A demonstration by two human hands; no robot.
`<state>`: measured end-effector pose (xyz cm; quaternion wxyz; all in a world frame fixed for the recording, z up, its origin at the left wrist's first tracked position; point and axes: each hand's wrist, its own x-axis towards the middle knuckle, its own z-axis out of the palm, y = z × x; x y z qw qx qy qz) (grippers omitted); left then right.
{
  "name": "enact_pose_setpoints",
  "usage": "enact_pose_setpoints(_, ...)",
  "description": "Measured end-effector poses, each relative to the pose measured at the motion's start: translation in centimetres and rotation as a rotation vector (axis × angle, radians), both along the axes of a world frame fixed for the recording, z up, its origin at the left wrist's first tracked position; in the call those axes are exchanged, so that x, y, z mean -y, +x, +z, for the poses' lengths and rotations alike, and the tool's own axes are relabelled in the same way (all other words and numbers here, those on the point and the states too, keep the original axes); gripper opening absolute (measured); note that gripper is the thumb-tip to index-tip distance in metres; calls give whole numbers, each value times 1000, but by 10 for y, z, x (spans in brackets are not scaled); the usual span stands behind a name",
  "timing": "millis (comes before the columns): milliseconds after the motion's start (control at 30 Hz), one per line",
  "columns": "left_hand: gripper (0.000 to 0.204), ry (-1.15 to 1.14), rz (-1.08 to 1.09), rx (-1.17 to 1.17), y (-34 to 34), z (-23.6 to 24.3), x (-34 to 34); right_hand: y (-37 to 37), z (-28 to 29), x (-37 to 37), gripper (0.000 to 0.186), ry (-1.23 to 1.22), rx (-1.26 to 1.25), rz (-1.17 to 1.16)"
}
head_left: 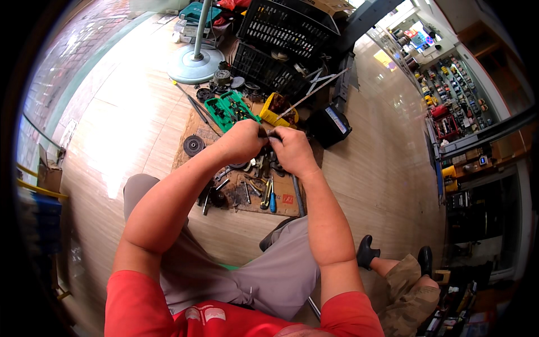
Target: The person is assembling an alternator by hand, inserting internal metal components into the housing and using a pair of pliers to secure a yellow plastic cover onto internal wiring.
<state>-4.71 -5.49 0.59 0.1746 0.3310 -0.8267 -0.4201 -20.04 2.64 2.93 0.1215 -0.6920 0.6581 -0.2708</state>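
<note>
Red shirt (137, 306) and grey trousers (269, 283) lie nearest, and beyond them the left hand (245, 140) and right hand (295, 150) meet, fingers drawn in narrow and pinching a small dark piece (273, 139) between them. It looks blackish with a dull greyish sheen, but the fingers cover most of it, so its full shape cannot be told. It is held above a stained brown board (283, 188) strewn with metal parts, with a blue-handled screwdriver (273, 202) on the near side, a ridged black disc (193, 145) to the left, and an open green case (215, 105) farther off.
</note>
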Motion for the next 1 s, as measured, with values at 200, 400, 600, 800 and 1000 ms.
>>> enact_pose_setpoints(200,21,-26,-32,-8,1,2,-2,4,2,0,13,-33,108,-69)
enact_pose_setpoints(400,20,-38,17,-3,-1,0,-2,6,2,2,14,-38,130,-107)
enact_pose_setpoints(600,22,-46,81,-6,-3,-7,-2,9,8,-1,15,-61,235,-193)
enact_pose_setpoints(800,23,-62,53,35,-5,-9,-6,10,7,0,17,-88,208,-208)
enact_pose_setpoints(1000,24,-20,162,-124,-5,5,-12,12,8,-1,18,-77,240,-235)
